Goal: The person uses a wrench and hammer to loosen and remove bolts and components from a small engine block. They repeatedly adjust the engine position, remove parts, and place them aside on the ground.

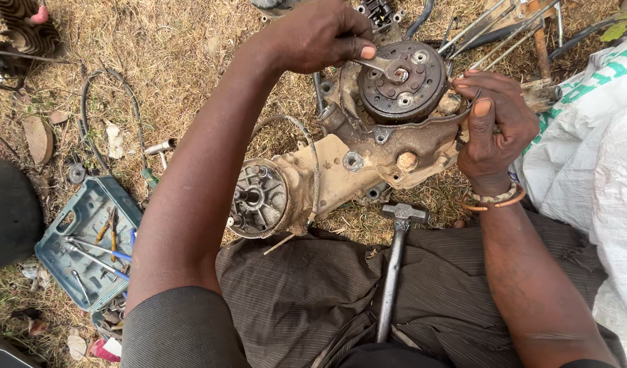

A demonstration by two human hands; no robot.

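Left hand (pixel 320 34) grips spanner (pixel 378 66) on the centre nut of clutch (pixel 402 82); right hand (pixel 494 126) clasps engine case (pixel 368 163), lying on grass. Advise seating the spanner square and bracing firmly.

Flat, even daylight falls across dry grass (pixel 191 61), casting only soft shadows. A white sack (pixel 593 170) at three o'clock glares near overexposure. Focus holds sharp at centre; edges bend slightly under wide-angle distortion.

engine casing (pixel 341 174) tan, dirty | tool case (pixel 82 235) teal | trousers (pixel 307 300) grey pinstriped | sack (pixel 593 157) white
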